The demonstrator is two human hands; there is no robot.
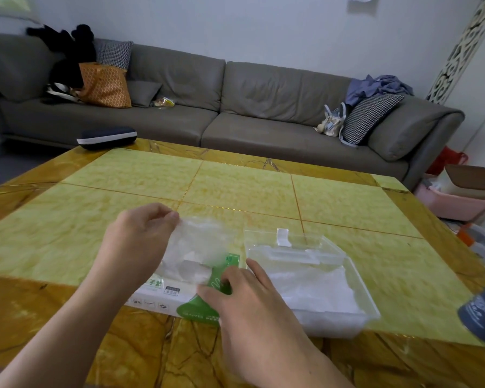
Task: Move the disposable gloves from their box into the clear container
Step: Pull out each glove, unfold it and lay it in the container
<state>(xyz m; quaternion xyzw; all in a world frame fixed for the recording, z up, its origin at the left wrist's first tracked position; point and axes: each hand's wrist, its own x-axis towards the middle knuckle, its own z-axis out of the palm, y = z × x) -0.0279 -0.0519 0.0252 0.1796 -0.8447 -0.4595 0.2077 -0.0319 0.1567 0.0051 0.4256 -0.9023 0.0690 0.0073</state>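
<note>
A white and green glove box (pixel 179 296) lies flat near the table's front edge. My left hand (pixel 135 242) pinches a thin clear glove (pixel 199 242) and holds it lifted above the box opening. My right hand (pixel 244 301) rests on the green right end of the box, fingers curled at its edge. Just to the right of the box stands the clear container (pixel 356 284), with a pile of clear gloves (pixel 314 289) lying inside it.
The yellow-green tiled table (pixel 235 186) stretches far ahead. A dark glasses case (pixel 107 138) lies at its far left corner. A grey sofa (pixel 235 107) with bags and cushions stands behind. A grey-blue object (pixel 482 312) pokes in at the right edge.
</note>
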